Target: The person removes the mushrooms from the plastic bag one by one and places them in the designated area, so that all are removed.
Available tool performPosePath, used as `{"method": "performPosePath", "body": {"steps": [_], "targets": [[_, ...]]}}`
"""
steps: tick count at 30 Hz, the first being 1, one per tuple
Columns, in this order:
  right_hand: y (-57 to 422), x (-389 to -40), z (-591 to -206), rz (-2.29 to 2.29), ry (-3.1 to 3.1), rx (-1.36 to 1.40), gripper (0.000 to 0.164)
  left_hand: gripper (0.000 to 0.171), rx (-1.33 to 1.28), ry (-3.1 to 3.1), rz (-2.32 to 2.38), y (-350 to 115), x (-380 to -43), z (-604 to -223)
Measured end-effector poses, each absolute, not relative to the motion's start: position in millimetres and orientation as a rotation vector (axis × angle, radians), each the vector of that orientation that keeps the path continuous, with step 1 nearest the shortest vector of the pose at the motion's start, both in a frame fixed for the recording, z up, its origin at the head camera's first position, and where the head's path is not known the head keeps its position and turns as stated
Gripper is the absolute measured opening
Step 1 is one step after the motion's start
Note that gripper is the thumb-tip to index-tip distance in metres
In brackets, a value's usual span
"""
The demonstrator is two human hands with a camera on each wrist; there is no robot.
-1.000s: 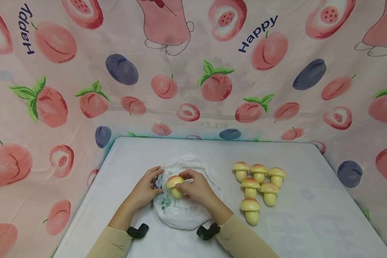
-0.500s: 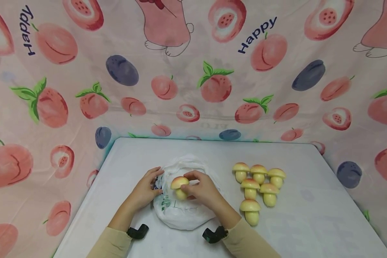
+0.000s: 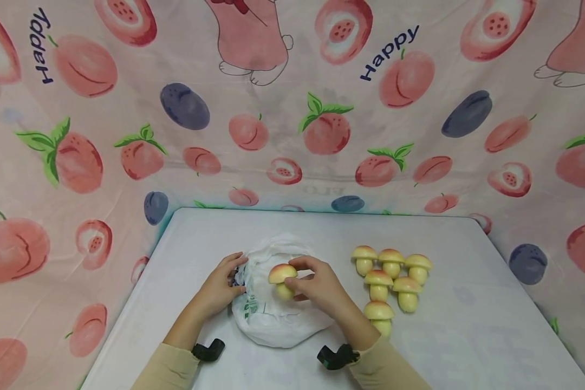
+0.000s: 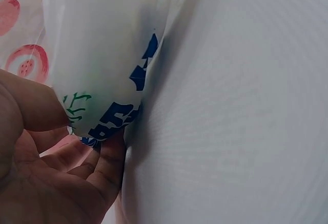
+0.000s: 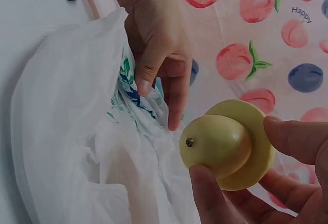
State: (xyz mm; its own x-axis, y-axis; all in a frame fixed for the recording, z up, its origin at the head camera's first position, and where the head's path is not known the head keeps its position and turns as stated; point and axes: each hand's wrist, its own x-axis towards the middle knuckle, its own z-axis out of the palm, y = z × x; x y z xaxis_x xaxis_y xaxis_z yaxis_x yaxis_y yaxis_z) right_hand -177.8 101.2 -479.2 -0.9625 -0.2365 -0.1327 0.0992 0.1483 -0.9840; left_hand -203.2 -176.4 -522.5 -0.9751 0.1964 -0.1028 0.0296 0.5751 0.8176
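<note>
In the head view my right hand (image 3: pixel 319 284) holds a yellow mushroom-shaped piece (image 3: pixel 281 274) with a reddish cap, over the white plastic bag (image 3: pixel 283 331). The right wrist view shows thumb and fingers gripping the piece (image 5: pixel 218 144) at cap and stem; a small dark, dried tip marks the stem's end. My left hand (image 3: pixel 219 286) pinches the left side of the bag, where blue and green print (image 4: pixel 115 119) shows. The bag's mouth lies open between the hands.
Several similar mushroom-shaped pieces (image 3: pixel 379 279) lie in loose rows to the right of the bag on the white table (image 3: pixel 478 325). Behind the table hangs a pink fruit-print cloth (image 3: pixel 292 70). A black wrist device (image 3: pixel 338 357) sits at the right cuff.
My right hand has moved the mushroom-shaped piece to the right across the bag's mouth. The left hand stays on the bag's side.
</note>
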Motion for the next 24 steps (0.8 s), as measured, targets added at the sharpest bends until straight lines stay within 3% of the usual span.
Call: {"method": "performPosePath", "body": {"steps": [24], "targets": [[143,-156,-463,-1.881,2.227,-0.065,0.045,0.073,0.199,2.628,1.359,-176,-203,-523]]}}
